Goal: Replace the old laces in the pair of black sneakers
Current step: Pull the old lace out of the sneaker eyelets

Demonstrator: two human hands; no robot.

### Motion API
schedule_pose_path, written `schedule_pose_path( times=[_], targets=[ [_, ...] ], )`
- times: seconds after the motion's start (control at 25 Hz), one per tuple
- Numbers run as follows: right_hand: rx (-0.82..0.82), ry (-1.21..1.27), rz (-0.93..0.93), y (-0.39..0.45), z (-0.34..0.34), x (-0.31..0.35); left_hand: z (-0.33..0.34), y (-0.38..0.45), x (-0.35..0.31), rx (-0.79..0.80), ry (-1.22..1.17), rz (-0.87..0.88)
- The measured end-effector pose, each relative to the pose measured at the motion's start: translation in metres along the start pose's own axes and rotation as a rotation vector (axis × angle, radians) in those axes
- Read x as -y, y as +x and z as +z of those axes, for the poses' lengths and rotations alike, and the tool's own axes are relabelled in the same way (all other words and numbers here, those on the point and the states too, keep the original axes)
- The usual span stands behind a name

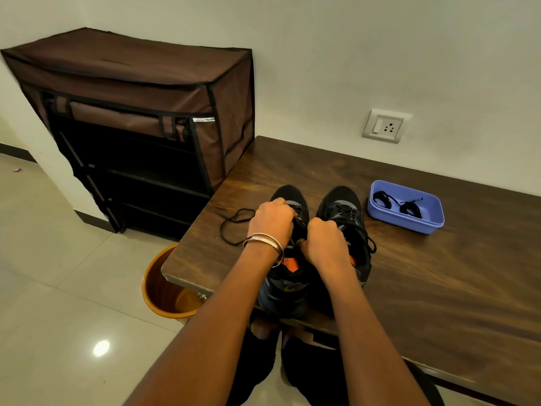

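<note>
Where table [205, 247] ends, sneakers' [292, 285] heels.

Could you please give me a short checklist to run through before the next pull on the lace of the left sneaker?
1. Both hands on the left sneaker: left hand and right hand curled at its lacing: ok.
2. Freed lace trails loose on the table: ok.
3. Lace fully out of the eyelets: cannot tell, hands cover them.
4. Blue tray holding two lace bundles beside the right sneaker: ok.
5. Right sneaker unlaced: not ok, still laced.
</note>
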State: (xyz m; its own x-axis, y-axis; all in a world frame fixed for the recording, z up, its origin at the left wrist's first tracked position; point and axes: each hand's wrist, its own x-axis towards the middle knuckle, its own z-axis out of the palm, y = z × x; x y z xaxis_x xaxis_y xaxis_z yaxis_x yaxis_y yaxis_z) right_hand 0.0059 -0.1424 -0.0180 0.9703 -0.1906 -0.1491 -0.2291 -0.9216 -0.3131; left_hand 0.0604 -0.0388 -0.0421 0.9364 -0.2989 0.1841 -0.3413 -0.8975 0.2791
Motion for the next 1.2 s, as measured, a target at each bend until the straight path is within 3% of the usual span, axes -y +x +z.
schedule_pose_path(
  times=[0.08, 0.16, 0.28, 0.44, 0.52, 0.6, 0.72, 0.76, 1.04, 1.2],
  targets=[
    [0.004, -0.012, 0.004, -0.001, 0.001, 0.0, 0.001, 0.0, -0.006, -0.019, 0.027, -0.034],
    [0.013, -0.035, -0.001, 0.0, 0.001, 0.001, -0.001, -0.002, -0.004, -0.061, -0.168, -0.146],
    [0.017, -0.043, 0.001, 0.0, 0.002, 0.002, -0.001, 0.002, 0.003, 0.001, -0.612, -0.413],
    [-0.024, -0.064, 0.0, 0.0, 0.006, 0.004, -0.016, 0.013, 0.006, 0.066, -1.403, -0.849],
    [-0.034, -0.059, 0.009, 0.0, 0.006, 0.005, -0.016, 0.011, 0.01, 0.005, -1.615, -0.881],
    [-0.027, -0.054, 0.008, 0.0, 0.006, 0.004, -0.013, 0.006, 0.013, -0.064, -1.444, -0.746],
    [0.0, -0.037, 0.0, 0.001, 0.004, 0.001, -0.005, -0.001, 0.026, -0.092, -0.558, -0.372],
    [0.009, -0.019, 0.003, 0.003, 0.004, 0.0, -0.006, -0.002, 0.026, -0.065, -0.364, -0.272],
    [0.022, 0.044, 0.011, 0.007, 0.002, -0.002, -0.008, -0.003, -0.002, 0.001, 0.137, -0.021],
    [0.035, 0.08, 0.035, 0.009, 0.002, -0.006, -0.007, -0.002, -0.009, -0.043, 0.185, 0.005]
  ],
)
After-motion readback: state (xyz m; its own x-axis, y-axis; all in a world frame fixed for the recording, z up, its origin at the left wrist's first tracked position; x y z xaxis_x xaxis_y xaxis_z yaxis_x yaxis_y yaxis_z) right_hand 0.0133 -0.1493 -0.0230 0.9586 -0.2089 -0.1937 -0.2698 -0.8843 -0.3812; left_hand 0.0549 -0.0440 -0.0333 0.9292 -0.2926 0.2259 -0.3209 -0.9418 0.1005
